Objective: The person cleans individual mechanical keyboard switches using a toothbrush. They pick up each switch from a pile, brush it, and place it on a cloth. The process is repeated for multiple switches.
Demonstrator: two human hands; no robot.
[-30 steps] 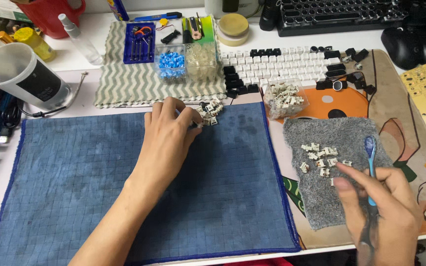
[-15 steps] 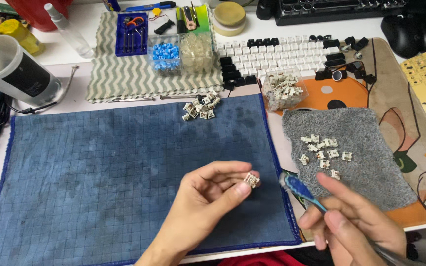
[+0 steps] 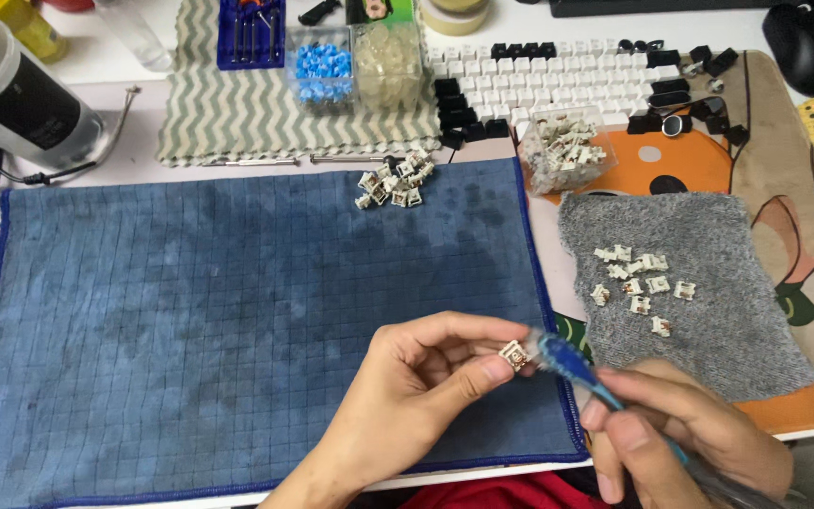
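White worktop (image 3: 124,113) carrying blue cloth (image 3: 190,320) along near edge, zigzag cloth (image 3: 237,113) at far edge, patterned mat (image 3: 784,179) lying right.

Light: we see bright, even light from above.
Shadows: soft and faint under our left hand (image 3: 416,396) on the blue cloth (image 3: 190,330).
Blur: the blue brush (image 3: 572,369) and right hand (image 3: 685,438) smear slightly.
Glare: the white desk edge (image 3: 539,24) washes out.
Focus: the keyboard (image 3: 567,80) reads sharp.

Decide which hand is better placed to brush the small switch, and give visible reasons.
Right. The right hand already holds the blue brush with its tip at the switch, while the left hand pinches the switch in its fingers.
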